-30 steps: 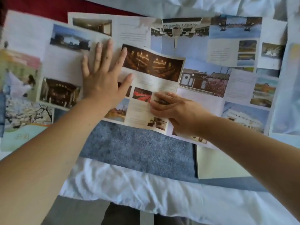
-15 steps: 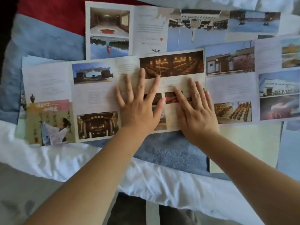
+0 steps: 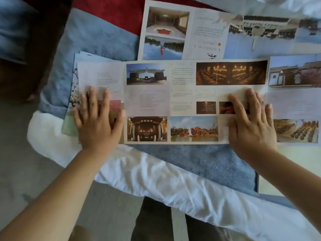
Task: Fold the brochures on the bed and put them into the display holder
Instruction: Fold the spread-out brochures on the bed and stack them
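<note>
1. Bed (image 3: 156, 180): fills most of the frame. White sheet runs diagonally across the near edge, wrinkled.
2. Blue blanket (image 3: 199, 162): lies on the bed under the paper. A strip shows between the near brochure edge and the white sheet, more at upper left.
3. Red fabric (image 3: 107, 13): at the top, above the blue blanket, partly under the far brochure.
4. Unfolded brochure (image 3: 173, 101): task item, centre frame, spread flat on the blue blanket with its long side left to right. Photo panels: arched gate, dim hall with lights, dark doorway, rockery with water. Text too blurred to read.
5. Second brochure (image 3: 191, 32): open, lying beyond the centre one, top of frame; its near edge touches or just overlaps the centre sheet, can't tell which. Runs out of frame right.
6. Third brochure (image 3: 293, 105): right of the centre sheet, its left edge tucked under it. Photos of a white-walled building and rows of jars.
7. More sheets (image 3: 73, 94): stacked under the left end of the centre brochure, edges poking out left.
8. Cream sheet (image 3: 286, 153): plain, lower right, partly under the third brochure and the right forearm.
9. Left hand (image 3: 97, 122): palm down, fingers spread, pressed flat on the left end panel of the centre brochure. Grips nothing.
10. Right hand (image 3: 251, 122): same posture on the right end panel, flat, fingers apart, nothing grasped. Hands well apart, one per end.
11. Display holder: not visible from the head view.
</note>
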Available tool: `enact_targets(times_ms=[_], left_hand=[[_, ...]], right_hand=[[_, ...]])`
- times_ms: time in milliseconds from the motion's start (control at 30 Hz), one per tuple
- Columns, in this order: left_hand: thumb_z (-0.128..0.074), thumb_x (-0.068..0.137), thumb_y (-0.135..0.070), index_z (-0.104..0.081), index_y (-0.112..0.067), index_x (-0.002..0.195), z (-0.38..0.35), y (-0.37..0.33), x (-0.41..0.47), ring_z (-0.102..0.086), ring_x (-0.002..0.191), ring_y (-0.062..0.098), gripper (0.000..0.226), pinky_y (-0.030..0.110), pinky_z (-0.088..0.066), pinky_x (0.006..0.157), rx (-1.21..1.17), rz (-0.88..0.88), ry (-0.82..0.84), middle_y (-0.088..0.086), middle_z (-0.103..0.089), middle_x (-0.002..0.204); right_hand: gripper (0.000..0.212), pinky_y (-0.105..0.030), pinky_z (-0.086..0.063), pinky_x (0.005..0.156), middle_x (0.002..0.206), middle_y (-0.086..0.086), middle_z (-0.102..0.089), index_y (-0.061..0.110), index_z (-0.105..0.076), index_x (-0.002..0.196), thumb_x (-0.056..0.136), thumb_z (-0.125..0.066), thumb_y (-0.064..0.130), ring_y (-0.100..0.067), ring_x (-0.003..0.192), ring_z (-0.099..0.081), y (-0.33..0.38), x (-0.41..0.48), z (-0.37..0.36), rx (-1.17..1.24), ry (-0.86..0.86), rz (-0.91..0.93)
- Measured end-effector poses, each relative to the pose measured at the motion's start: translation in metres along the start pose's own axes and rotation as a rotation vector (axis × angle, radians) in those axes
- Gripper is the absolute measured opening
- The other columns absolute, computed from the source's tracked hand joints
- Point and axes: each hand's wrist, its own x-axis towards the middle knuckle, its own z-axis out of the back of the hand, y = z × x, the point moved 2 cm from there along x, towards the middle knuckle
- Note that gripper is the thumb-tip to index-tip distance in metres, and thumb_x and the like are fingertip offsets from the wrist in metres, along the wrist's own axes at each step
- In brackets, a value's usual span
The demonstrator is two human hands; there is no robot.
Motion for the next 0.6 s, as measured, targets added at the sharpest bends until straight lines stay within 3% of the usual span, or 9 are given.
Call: enact_targets(times_ms=[133, 333, 467, 600], left_hand=[[-0.012, 0.1, -0.069, -0.004, -0.032, 0.165, -0.006, -0.002, 0.005, 0.008, 0.159, 0.029, 0.075, 0.06, -0.001, 0.125, -0.002, 0.011, -0.006, 0.006, 0.004, 0.173], [-0.013, 0.099, -0.074, -0.008, -0.031, 0.165, -0.013, -0.003, 0.009, 0.003, 0.159, 0.029, 0.078, 0.061, -0.003, 0.125, -0.039, -0.029, -0.054, 0.007, 0.0, 0.173], [-0.011, 0.097, -0.075, -0.008, -0.031, 0.165, -0.01, 0.0, 0.008, 0.005, 0.159, 0.028, 0.081, 0.062, -0.003, 0.125, -0.069, -0.05, -0.051, 0.007, 0.002, 0.173], [-0.014, 0.098, -0.071, -0.008, -0.029, 0.165, -0.003, -0.001, 0.006, 0.004, 0.159, 0.028, 0.079, 0.062, -0.003, 0.124, -0.141, -0.053, -0.048, 0.007, 0.0, 0.173]], right_hand=[[0.065, -0.051, -0.002, 0.127, 0.169, -0.023, -0.007, 0.025, -0.022, 0.161, 0.104, -0.023, 0.056, -0.04, 0.157, -0.01, 0.026, 0.005, 0.005, 0.046, -0.029, -0.008], [0.071, -0.043, 0.007, 0.128, 0.174, -0.005, 0.008, 0.034, -0.011, 0.166, 0.103, -0.022, 0.064, -0.027, 0.16, 0.011, 0.105, 0.009, -0.006, 0.098, 0.05, 0.217], [0.068, -0.049, 0.002, 0.129, 0.174, -0.006, 0.004, 0.038, -0.009, 0.166, 0.105, -0.024, 0.065, -0.03, 0.16, 0.009, 0.152, 0.011, -0.025, 0.084, 0.011, 0.338], [0.069, -0.053, 0.002, 0.129, 0.174, -0.008, 0.007, 0.037, -0.004, 0.166, 0.105, -0.026, 0.061, -0.034, 0.16, 0.009, 0.166, 0.012, -0.044, -0.012, -0.008, 0.336]])
